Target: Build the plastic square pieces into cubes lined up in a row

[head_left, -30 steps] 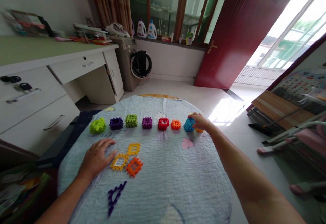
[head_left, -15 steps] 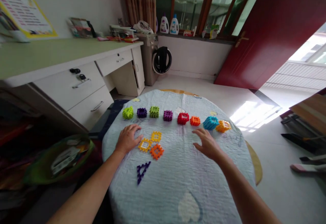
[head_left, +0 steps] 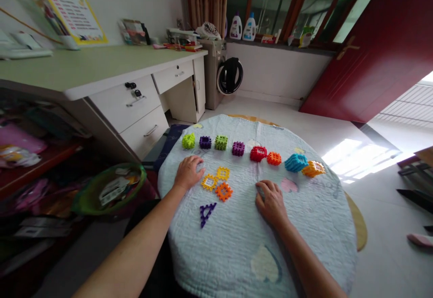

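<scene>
My left hand rests on the cloth with nothing in it, its thumb apart from its fingers. Just right of it lie two yellow square building pieces and an orange square piece. A dark purple triangle piece lies nearer to me. On the right, my right hand is open and holds nothing, palm down. Beyond both hands runs a row of blocks: lime, dark purple, green, purple, red, orange, blue and yellow.
A pale blue cloth covers the round table. On the left stand a desk with drawers and a green basket of odds and ends. A washing machine and a red door are farther back.
The view has swung to the left. My right hand has drawn back from beside the blue block towards me and lowered. My left hand stays by the loose pieces, which have not moved.
</scene>
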Demonstrator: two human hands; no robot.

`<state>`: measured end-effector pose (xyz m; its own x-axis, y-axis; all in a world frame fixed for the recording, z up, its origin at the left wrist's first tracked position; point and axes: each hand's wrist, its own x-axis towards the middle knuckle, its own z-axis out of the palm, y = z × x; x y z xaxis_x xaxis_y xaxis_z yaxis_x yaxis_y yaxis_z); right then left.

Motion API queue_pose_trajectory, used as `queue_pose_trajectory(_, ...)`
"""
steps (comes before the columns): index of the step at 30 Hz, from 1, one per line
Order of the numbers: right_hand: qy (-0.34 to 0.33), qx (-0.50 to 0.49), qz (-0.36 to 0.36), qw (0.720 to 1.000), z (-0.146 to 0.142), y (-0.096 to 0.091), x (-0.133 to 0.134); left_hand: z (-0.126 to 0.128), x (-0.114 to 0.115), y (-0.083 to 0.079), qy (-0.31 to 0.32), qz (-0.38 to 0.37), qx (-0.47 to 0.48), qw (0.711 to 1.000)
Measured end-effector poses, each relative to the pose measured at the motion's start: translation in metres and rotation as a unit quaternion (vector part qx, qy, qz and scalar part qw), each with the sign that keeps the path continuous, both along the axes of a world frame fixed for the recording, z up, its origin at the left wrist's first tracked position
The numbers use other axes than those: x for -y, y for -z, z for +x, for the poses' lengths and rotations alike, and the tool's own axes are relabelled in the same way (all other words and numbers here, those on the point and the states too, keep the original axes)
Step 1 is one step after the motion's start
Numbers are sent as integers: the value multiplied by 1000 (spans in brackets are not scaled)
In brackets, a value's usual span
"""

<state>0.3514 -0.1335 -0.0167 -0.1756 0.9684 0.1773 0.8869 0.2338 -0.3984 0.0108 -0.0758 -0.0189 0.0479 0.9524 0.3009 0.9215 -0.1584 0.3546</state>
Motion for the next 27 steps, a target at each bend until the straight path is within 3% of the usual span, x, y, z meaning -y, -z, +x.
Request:
queue_pose_trajectory(3,-25,-21,-21,999,-17,-11,-15,-1,0,1,-2,2,6,1000)
queue_pose_trajectory(8,-153,-32,-45,987,-85,-33,-51,-1,1,-1,-6,-6,17,1000)
queue_pose_trajectory(13,-163,57,-104,980,-129,-37,-75,-1,1,-1,-9,-6,27,1000)
queue_pose_trajectory(17,-153,48,-115,980,-118,-43,-82,-1,1,0,-10,-7,33,999)
queue_pose_trajectory(23,-83,-58,-154,983,-62,-43,-75,-1,1,0,-7,-2,34,999)
queue_pose_trajectory(27,-63,33,-138,988,-37,-32,-67,-1,1,0,-9,1,34,999)
